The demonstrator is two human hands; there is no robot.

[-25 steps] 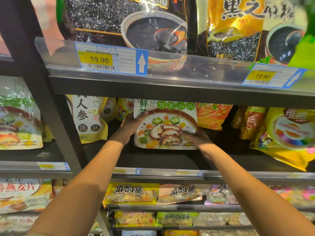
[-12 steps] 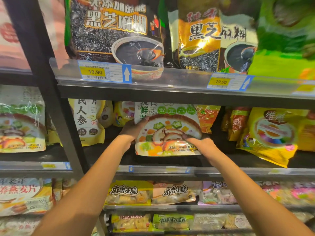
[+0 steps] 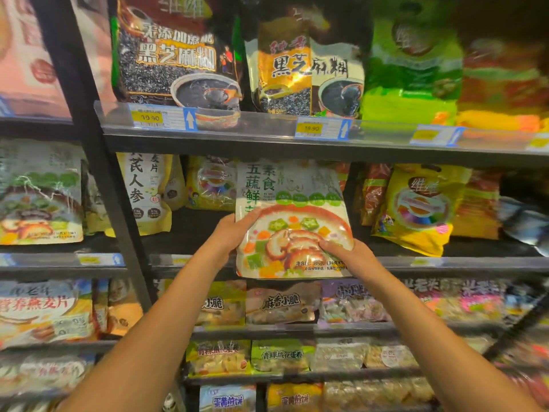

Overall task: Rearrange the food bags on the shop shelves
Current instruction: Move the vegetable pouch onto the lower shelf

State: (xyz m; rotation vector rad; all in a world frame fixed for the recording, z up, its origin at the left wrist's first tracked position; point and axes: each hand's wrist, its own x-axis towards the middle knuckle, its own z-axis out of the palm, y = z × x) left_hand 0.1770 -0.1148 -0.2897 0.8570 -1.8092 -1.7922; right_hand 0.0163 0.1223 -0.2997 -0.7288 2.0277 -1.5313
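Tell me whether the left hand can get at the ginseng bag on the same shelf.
Probably not yet: the left hand grips the mushroom porridge bag. The ginseng bag stands unobstructed just left of it.

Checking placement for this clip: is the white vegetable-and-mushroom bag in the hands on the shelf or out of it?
Out. The bag, upright, is gripped by the left hand and right hand; its bottom edge overlaps below the shelf rail.

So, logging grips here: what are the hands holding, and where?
Both hold the vegetable porridge bag: left hand on its left edge, right hand at its lower right.
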